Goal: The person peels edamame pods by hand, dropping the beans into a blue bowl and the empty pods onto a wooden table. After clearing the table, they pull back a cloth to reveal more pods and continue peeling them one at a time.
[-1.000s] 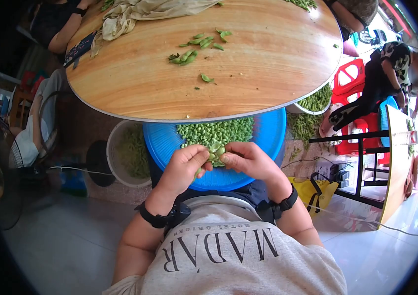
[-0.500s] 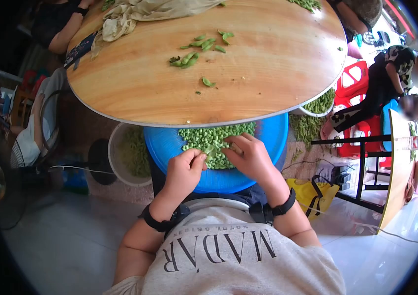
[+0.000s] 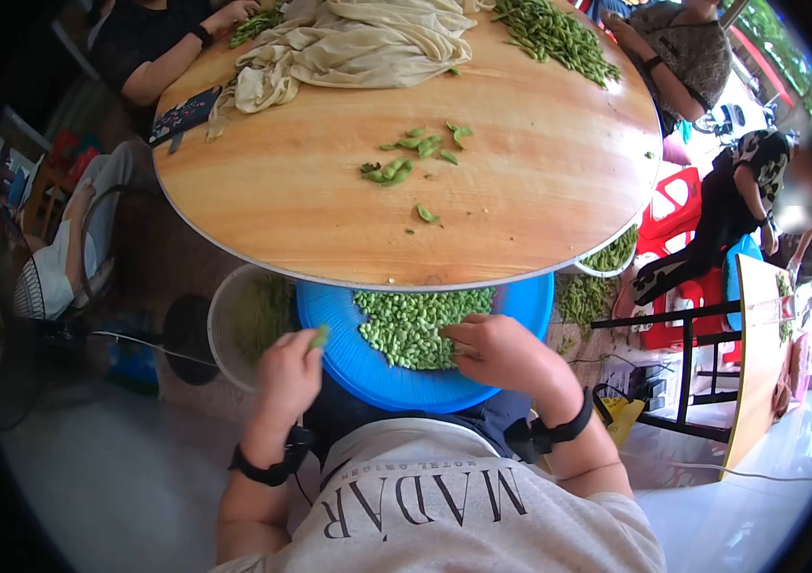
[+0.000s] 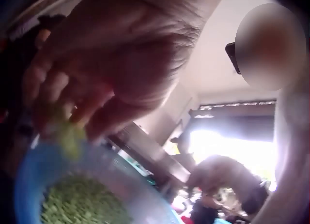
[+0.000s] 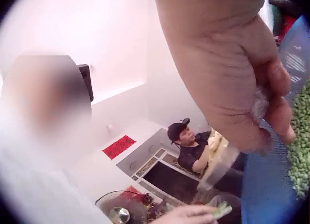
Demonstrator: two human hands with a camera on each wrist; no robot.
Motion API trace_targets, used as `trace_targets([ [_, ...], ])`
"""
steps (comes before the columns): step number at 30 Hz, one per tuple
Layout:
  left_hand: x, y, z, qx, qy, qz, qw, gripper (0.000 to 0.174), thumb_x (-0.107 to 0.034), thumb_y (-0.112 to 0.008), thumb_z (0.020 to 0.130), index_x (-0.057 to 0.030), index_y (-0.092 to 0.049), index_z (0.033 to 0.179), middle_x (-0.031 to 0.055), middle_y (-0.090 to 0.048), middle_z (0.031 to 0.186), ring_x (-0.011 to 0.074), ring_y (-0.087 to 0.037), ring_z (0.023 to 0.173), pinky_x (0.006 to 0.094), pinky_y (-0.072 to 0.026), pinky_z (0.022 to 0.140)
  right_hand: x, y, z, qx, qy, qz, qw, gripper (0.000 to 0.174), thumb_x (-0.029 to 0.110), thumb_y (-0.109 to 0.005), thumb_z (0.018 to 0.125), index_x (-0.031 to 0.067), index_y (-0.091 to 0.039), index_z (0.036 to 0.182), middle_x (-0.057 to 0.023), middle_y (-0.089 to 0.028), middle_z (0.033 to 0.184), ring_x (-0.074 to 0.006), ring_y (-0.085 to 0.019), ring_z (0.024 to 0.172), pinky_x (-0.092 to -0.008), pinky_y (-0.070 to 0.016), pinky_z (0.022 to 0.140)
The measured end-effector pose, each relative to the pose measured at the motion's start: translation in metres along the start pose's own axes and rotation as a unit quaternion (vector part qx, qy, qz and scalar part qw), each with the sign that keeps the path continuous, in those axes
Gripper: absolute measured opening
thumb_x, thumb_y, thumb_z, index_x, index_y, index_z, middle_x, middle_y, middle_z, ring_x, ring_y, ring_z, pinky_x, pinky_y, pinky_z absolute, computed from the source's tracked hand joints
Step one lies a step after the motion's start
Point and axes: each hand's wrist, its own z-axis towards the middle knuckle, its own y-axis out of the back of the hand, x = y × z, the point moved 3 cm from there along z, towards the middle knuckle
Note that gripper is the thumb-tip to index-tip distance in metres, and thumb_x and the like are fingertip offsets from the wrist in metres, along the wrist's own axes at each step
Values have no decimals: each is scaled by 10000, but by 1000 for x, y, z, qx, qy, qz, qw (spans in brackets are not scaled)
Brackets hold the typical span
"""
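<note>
My left hand (image 3: 288, 379) pinches a green edamame pod (image 3: 319, 336) at the left rim of a blue basin (image 3: 425, 393). In the left wrist view the pod (image 4: 70, 139) is blurred, sticking out below the fingertips. Shelled green beans (image 3: 416, 329) lie heaped in the basin, which stands over the person's lap, partly under the table edge. Above the right side of the heap is my right hand (image 3: 509, 355), its fingers loosely bent. A pale patch shows between those fingers in the right wrist view.
A pale bucket (image 3: 224, 334) holding pods stands left of the basin. Several pods (image 3: 416, 143) lie on the round wooden table (image 3: 301, 201), with a cloth (image 3: 358, 48) and a pod pile (image 3: 559, 43) farther back. Other people sit around it. A fan stands left, red stools right.
Both hands worked together at a pod over the beans, then parted. The left hand has moved left with the pod toward the pale bucket. The right hand stays over the beans. The head view has tilted up.
</note>
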Motion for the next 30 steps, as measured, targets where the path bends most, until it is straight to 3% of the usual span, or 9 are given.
trace_targets([
  [2,15,24,-4,0,42,149,988,332,-164,-609,778,-9,-565,1069,176,-605,912,361,-576,849,407,-462,752,15,23,14,5,17,-21,1000,141,114,-584,727,25,-618,832,-166,-574,731,-358,-562,714,-418,-466,643],
  [5,22,39,3,-93,-14,173,980,328,-124,-620,778,21,-567,1067,168,-622,879,306,-612,805,347,-488,714,17,53,59,-105,40,-54,992,129,141,-593,739,37,-612,813,-162,-562,747,-358,-556,727,-416,-462,642],
  [8,8,39,18,-37,55,-209,976,254,-73,-623,784,29,-591,1015,138,-638,826,199,-631,744,275,-494,647,0,66,114,-224,38,-97,969,124,153,-590,749,48,-605,812,-142,-549,810,-339,-563,737,-409,-464,639],
  [9,-5,39,22,-42,50,-258,964,185,-35,-614,792,39,-606,962,105,-638,762,117,-613,666,222,-479,586,-4,64,128,-216,32,-132,967,126,137,-598,750,53,-613,844,-137,-548,832,-333,-564,733,-399,-464,643],
  [19,-56,33,73,-59,6,-394,917,170,-21,-583,822,48,-599,976,28,-587,653,79,-552,576,194,-426,531,16,67,134,-130,150,-200,960,72,82,-570,741,75,-591,810,-98,-540,894,-297,-582,742,-389,-477,620],
  [22,-64,27,88,-72,-106,-313,941,194,-20,-609,801,30,-609,988,4,-579,641,77,-549,586,192,-420,535,44,61,105,-77,189,-210,956,99,73,-585,698,68,-585,796,-101,-539,884,-290,-582,724,-379,-478,603],
  [26,-83,13,84,130,-66,-320,936,180,1,-647,758,19,-636,937,5,-615,698,63,-525,587,194,-426,540,57,54,75,-70,239,-200,948,149,51,-589,632,59,-576,780,-98,-536,868,-291,-578,697,-374,-481,591],
  [27,-81,8,81,130,-47,-349,927,197,-64,-693,738,19,-638,908,65,-651,726,73,-559,627,230,-450,568,54,55,69,-103,253,-177,946,81,53,-589,706,55,-577,786,-101,-526,841,-239,-570,637,-334,-470,572],
  [30,-90,6,63,73,-7,-390,918,186,-38,-699,726,24,-636,889,61,-644,739,74,-558,616,233,-448,556,38,59,43,-155,34,134,978,61,98,-579,808,37,-575,808,-61,-511,732,-149,-533,594,-283,-441,547],
])
